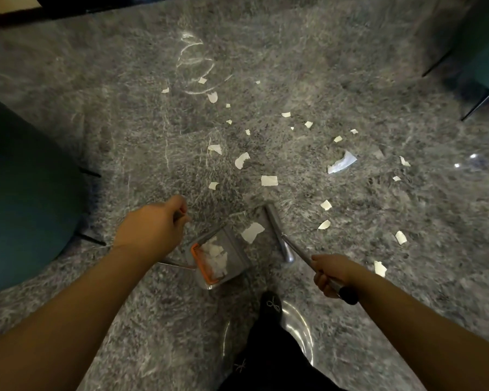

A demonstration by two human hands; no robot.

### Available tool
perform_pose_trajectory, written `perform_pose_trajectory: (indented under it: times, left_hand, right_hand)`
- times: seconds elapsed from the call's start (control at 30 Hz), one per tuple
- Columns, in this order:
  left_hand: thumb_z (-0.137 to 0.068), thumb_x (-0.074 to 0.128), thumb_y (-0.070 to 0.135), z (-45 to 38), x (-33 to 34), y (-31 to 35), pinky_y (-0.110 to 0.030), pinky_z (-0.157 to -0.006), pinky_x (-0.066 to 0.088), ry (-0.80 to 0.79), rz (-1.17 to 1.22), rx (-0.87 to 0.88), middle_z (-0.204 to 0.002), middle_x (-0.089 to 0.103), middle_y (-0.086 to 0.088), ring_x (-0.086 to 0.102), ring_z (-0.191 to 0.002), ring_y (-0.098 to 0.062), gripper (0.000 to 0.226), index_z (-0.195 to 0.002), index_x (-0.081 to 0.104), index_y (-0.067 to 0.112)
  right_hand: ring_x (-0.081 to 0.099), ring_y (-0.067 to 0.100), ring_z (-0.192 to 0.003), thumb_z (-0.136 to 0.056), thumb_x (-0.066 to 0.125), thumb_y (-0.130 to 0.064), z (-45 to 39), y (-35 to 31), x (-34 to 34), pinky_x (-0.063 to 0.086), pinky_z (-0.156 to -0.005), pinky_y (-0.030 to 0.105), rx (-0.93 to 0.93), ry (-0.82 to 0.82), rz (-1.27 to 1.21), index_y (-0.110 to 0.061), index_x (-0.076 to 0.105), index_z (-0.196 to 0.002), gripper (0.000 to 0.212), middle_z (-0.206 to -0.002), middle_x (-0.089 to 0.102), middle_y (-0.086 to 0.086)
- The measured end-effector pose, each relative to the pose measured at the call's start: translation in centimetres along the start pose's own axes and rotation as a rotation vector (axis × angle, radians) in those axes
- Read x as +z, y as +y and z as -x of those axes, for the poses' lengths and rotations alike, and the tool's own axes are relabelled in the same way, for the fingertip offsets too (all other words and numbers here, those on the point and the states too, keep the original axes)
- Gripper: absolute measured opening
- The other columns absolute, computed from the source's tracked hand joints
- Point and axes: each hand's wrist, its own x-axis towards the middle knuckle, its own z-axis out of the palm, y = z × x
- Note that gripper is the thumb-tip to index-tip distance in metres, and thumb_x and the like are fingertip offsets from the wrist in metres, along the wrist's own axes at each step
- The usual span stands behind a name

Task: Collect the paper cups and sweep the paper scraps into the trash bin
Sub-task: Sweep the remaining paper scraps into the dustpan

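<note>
Several white paper scraps (269, 180) lie scattered over the grey stone floor, most of them ahead and to the right. My left hand (153, 225) grips the thin metal handle of a grey dustpan (235, 249), which holds crumpled white paper against its orange edge. A larger scrap (252, 232) lies at the pan's mouth. My right hand (333, 273) grips the metal pole of a broom, whose grey head (278, 232) rests on the floor just right of that scrap. No paper cups or trash bin are in view.
A large teal rounded seat (20, 198) fills the left side. Another teal piece of furniture with dark metal legs (480, 52) stands at the top right. My dark-socked foot (271, 306) and dark trouser leg are below the dustpan.
</note>
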Motion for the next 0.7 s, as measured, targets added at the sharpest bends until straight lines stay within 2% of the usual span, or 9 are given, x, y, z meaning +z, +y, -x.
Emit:
perform_pose_trajectory:
  times: [0.07, 0.27, 0.37, 0.4, 0.5, 0.7]
  left_hand:
    - [-0.092, 0.061, 0.035, -1.4, -0.2, 0.0, -0.037, -0.051, 0.049, -0.004, 0.004, -0.003, -0.073, 0.066, -0.006, 0.058, -0.062, -0.030, 0.014, -0.094, 0.055, 0.023]
    - [-0.093, 0.059, 0.039, -4.0, -0.5, -0.1, -0.038, -0.051, 0.050, -0.009, -0.021, -0.043, -0.072, 0.063, -0.006, 0.057, -0.062, -0.030, 0.017, -0.093, 0.054, 0.023]
    - [-0.094, 0.057, 0.042, -4.7, -0.5, -0.6, -0.038, -0.052, 0.050, -0.025, -0.029, -0.052, -0.073, 0.062, -0.004, 0.056, -0.062, -0.028, 0.018, -0.095, 0.052, 0.024]
    - [-0.094, 0.056, 0.042, -5.0, -0.5, -0.9, -0.038, -0.052, 0.050, -0.030, -0.028, -0.054, -0.073, 0.063, -0.004, 0.055, -0.062, -0.027, 0.018, -0.096, 0.052, 0.025]
    - [-0.094, 0.055, 0.043, -5.5, -0.6, -1.9, -0.036, -0.051, 0.049, -0.024, 0.003, -0.058, -0.073, 0.063, -0.001, 0.054, -0.060, -0.024, 0.016, -0.093, 0.052, 0.027]
    - [-0.093, 0.058, 0.039, -4.6, -1.8, -4.6, -0.034, -0.049, 0.047, -0.015, 0.085, -0.071, -0.071, 0.064, 0.001, 0.055, -0.058, -0.022, 0.014, -0.090, 0.053, 0.026]
  right_hand:
    - [0.039, 0.006, -0.030, -0.099, 0.035, -0.011, -1.0, -1.4, -0.2, 0.032, -0.034, 0.014, 0.018, -0.004, 0.028, -0.014, 0.042, -0.133, 0.035, -0.047, 0.043, 0.002]
    - [0.038, 0.007, -0.032, -0.097, 0.036, -0.009, -1.7, -2.1, 2.1, 0.032, -0.037, 0.014, 0.064, -0.063, 0.119, -0.009, 0.043, -0.138, 0.041, -0.049, 0.042, 0.001]
    - [0.035, 0.007, -0.033, -0.099, 0.034, -0.012, -0.9, -1.7, 3.5, 0.028, -0.042, 0.013, 0.066, -0.107, 0.175, -0.012, 0.054, -0.121, 0.030, -0.050, 0.038, 0.001]
    - [0.034, 0.006, -0.033, -0.100, 0.034, -0.013, -0.5, -1.7, 3.9, 0.028, -0.042, 0.013, 0.077, -0.116, 0.193, -0.010, 0.055, -0.122, 0.031, -0.049, 0.038, 0.001]
    - [0.035, 0.003, -0.031, -0.101, 0.036, -0.015, 0.7, -1.8, 4.9, 0.026, -0.034, 0.010, 0.135, -0.154, 0.165, -0.010, 0.037, -0.144, 0.043, -0.047, 0.038, -0.001]
    - [0.035, 0.004, -0.037, -0.101, 0.036, -0.014, 3.0, -1.9, 6.9, 0.026, -0.036, 0.012, 0.080, -0.165, 0.207, -0.011, 0.039, -0.141, 0.040, -0.050, 0.040, -0.001]
